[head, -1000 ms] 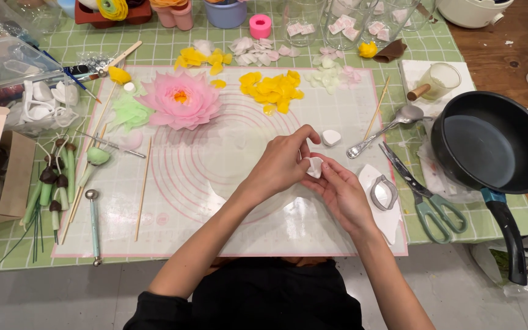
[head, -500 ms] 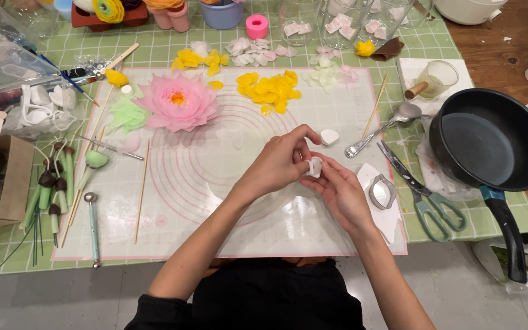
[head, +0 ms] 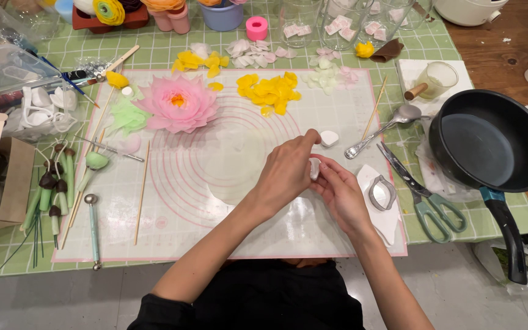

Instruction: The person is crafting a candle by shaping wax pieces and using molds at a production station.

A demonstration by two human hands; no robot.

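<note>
My left hand (head: 285, 174) and my right hand (head: 340, 195) meet over the translucent work mat (head: 215, 208), and both pinch one small white petal piece (head: 314, 168) between their fingertips. A second white petal-shaped piece (head: 329, 138) lies on the mat just beyond my fingers. A metal teardrop cutter (head: 381, 192) rests on a white sheet right of my right hand. A large pink flower (head: 176, 104) sits on the mat's far left, with yellow petals (head: 271, 91) spread at the far middle.
A black pan (head: 490, 143) stands at the right, with green-handled scissors (head: 426, 198) and a spoon (head: 386, 125) between it and the mat. Wooden sticks, a ball tool (head: 93, 229) and green stems (head: 47, 195) lie left. Cups and jars line the far edge.
Both hands stay together over the mat. The fingers have shifted slightly on the white piece, which sits a little lower between them.
</note>
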